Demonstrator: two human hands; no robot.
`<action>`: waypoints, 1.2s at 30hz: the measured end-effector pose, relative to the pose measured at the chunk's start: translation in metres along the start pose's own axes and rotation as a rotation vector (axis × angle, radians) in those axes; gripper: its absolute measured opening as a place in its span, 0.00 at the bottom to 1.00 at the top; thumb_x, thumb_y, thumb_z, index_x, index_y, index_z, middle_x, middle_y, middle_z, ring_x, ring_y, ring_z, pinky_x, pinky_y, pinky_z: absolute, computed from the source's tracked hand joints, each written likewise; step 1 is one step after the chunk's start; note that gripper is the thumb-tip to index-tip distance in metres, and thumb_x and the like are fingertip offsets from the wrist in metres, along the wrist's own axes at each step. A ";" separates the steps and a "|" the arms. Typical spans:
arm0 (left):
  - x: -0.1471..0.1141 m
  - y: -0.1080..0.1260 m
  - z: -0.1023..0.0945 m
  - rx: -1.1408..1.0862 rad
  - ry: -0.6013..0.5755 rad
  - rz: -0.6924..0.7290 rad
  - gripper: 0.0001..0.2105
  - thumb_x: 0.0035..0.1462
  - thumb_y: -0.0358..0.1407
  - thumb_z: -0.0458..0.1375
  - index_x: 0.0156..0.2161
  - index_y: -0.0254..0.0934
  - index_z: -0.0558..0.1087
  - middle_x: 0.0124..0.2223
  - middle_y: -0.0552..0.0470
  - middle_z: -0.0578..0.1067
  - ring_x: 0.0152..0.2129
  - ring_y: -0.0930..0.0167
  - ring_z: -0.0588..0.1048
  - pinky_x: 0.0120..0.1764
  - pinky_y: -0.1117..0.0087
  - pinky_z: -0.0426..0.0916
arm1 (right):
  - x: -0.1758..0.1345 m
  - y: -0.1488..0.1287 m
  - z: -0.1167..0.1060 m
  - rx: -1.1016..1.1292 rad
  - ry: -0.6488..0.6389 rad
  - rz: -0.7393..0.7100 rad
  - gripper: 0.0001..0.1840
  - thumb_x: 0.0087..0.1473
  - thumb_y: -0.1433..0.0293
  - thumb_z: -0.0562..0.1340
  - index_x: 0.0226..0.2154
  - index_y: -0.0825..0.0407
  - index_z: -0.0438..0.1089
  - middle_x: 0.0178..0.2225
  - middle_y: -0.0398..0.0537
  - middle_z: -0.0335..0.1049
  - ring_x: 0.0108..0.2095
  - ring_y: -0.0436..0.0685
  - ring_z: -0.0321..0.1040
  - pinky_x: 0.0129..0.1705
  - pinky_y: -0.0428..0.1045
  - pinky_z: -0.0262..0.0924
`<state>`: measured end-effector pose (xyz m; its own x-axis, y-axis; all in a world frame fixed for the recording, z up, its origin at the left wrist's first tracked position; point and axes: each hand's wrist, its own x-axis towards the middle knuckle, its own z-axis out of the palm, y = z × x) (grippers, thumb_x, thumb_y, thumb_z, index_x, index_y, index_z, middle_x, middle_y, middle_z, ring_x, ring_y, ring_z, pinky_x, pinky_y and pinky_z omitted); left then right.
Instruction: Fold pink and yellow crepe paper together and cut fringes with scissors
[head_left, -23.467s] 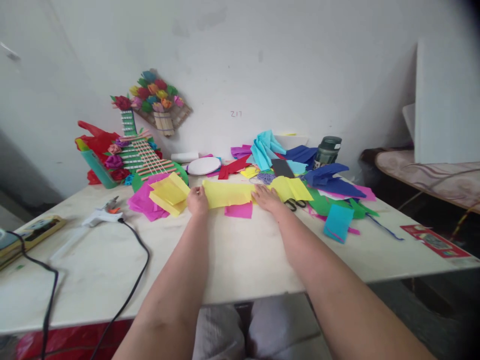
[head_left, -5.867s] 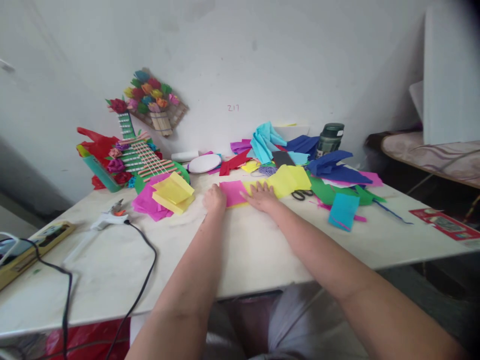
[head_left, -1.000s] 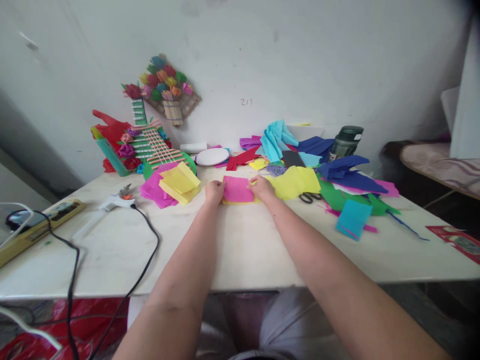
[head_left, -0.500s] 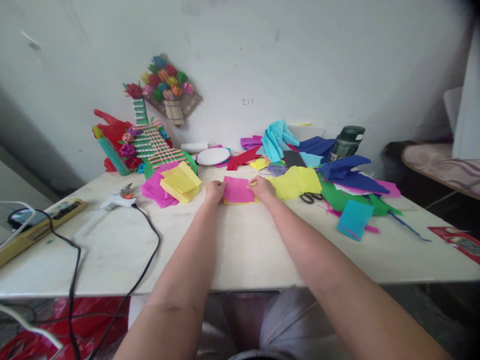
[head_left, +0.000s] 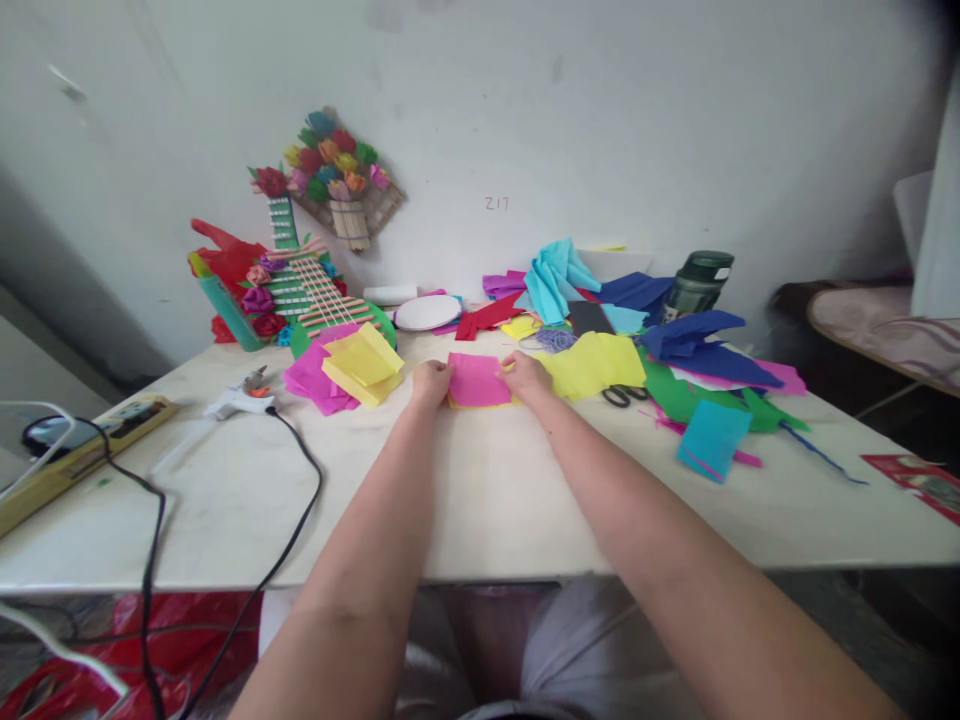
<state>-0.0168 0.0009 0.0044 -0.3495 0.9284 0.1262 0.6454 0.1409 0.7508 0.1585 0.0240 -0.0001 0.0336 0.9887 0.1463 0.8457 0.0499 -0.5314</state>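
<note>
A grey-white wall (head_left: pixel 637 130) stands behind the pale desk (head_left: pixel 502 500) in soft light; dark floor (head_left: pixel 926 665) shows lower right.

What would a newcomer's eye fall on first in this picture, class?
Probably the bunch of colourful flowers against the wall at upper left, just above the flower-decked guitar-shaped craft. Next might be the bright pink sheet near the middle, between the left hand and right hand, with yellow showing along its near edge. The crumpled light blue paper stands out farther back.
</note>
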 end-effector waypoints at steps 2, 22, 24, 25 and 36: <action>0.001 0.000 0.000 0.013 -0.002 -0.008 0.08 0.50 0.37 0.54 0.27 0.34 0.72 0.26 0.48 0.75 0.26 0.69 0.74 0.26 0.75 0.63 | 0.000 -0.001 0.000 -0.011 -0.004 -0.002 0.13 0.45 0.59 0.60 0.36 0.44 0.68 0.38 0.41 0.72 0.40 0.55 0.68 0.37 0.48 0.58; -0.016 0.015 -0.003 0.463 0.021 -0.003 0.13 0.51 0.34 0.50 0.40 0.39 0.74 0.43 0.41 0.74 0.40 0.59 0.72 0.38 0.62 0.66 | -0.003 -0.002 0.001 -0.102 -0.005 -0.082 0.15 0.47 0.62 0.60 0.40 0.43 0.68 0.40 0.43 0.72 0.41 0.56 0.68 0.38 0.48 0.59; -0.015 0.015 -0.002 0.495 0.018 0.005 0.13 0.52 0.33 0.49 0.40 0.39 0.73 0.43 0.41 0.74 0.41 0.59 0.72 0.38 0.62 0.66 | -0.003 -0.002 0.001 -0.108 -0.002 -0.081 0.15 0.47 0.61 0.60 0.41 0.43 0.68 0.40 0.43 0.73 0.41 0.56 0.68 0.38 0.48 0.59; -0.015 0.016 -0.002 0.509 0.020 0.010 0.14 0.52 0.33 0.49 0.41 0.39 0.73 0.43 0.41 0.74 0.41 0.59 0.72 0.39 0.61 0.65 | -0.004 -0.002 0.001 -0.112 0.000 -0.082 0.15 0.47 0.61 0.60 0.41 0.43 0.69 0.40 0.43 0.73 0.41 0.56 0.68 0.38 0.48 0.59; -0.028 0.015 0.001 0.645 0.148 0.387 0.22 0.54 0.29 0.45 0.53 0.44 0.65 0.57 0.46 0.64 0.54 0.59 0.59 0.50 0.54 0.57 | -0.007 -0.005 0.000 -0.171 -0.015 -0.148 0.14 0.51 0.61 0.57 0.40 0.40 0.73 0.44 0.43 0.72 0.43 0.56 0.68 0.40 0.47 0.59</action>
<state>0.0033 -0.0222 0.0119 -0.0756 0.9032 0.4226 0.9931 0.0300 0.1135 0.1545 0.0168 0.0015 -0.1040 0.9745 0.1989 0.9190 0.1706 -0.3553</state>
